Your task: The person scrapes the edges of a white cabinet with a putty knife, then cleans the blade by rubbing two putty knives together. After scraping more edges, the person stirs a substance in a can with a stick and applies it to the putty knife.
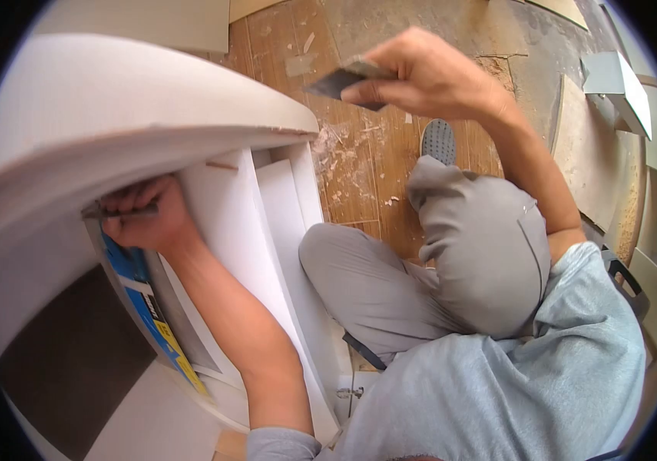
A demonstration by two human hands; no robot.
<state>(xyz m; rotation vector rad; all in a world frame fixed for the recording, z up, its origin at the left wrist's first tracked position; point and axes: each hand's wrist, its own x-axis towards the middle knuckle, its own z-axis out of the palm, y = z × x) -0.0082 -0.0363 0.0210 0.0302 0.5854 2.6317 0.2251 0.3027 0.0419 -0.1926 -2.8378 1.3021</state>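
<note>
Curved cabinet top (175,84): white, smooth, matt; thin brown edge
Cabinet panels (225,223): white, smooth, low sheen
Floor (378,184): wood-grain planks, light gloss, roughened by pale flakes
Flat piece (341,81): dark grey, smooth-faced; material unclear
Slim tool (132,211): grey, metallic look, blurred
Package (152,313): blue and yellow print, glossy
Trousers (489,253): grey cloth, matt, creased
Shirt (489,392): pale blue-grey cloth, mottled
Hinge (350,393): shiny metal

There are two hands, one left hand (140,215) and one right hand (428,73); two handheld tools, one dark flat-bladed tool (351,80) and one slim tool (125,210); one shoe (439,140); one blue-and-yellow package (150,306); one metal fitting (351,393); and one white box-shaped piece (620,91).
</note>
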